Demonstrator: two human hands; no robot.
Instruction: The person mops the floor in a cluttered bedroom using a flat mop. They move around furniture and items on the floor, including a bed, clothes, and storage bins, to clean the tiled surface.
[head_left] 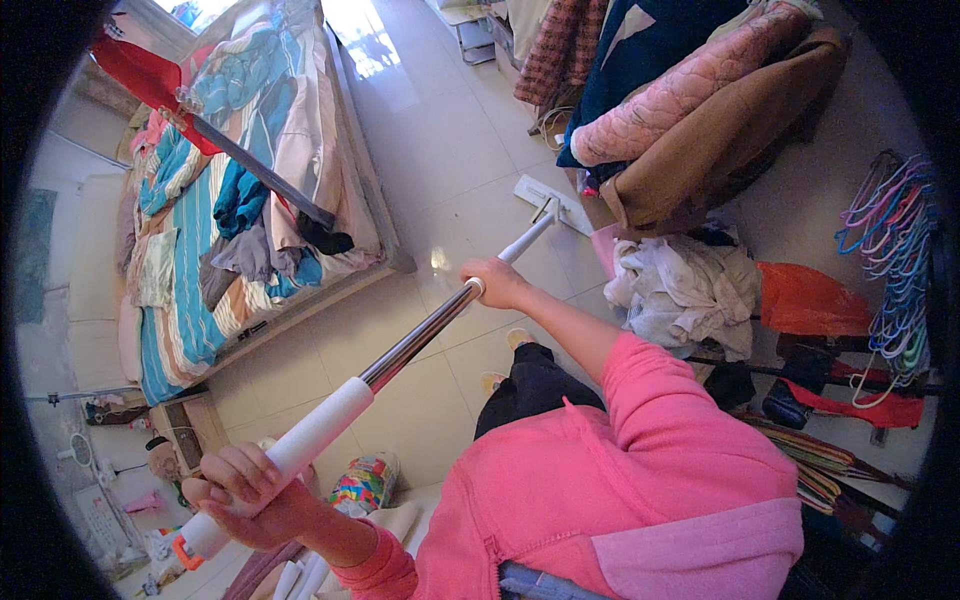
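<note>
I hold a flat mop [420, 338] slantwise across my body, its pole part shiny metal and part white. At the lower left my left hand [250, 497] is wrapped round the white grip near the top end, where an orange loop [186, 553] hangs. Further down the pole my right hand [495, 283] is closed round it, by the joint of metal and white. The flat mop head [556, 204] lies on the tiled floor [440, 190], close to the hanging clothes and a pale pink thing [605, 247].
A bed [392, 262] covered with striped bedding and heaped clothes stands on the left. Rolled pink quilting [690, 85] and a brown cloth [735, 130] are at the upper right. White cloth [690, 285], an orange bag [812, 298] and many hangers [895, 250] line the right side.
</note>
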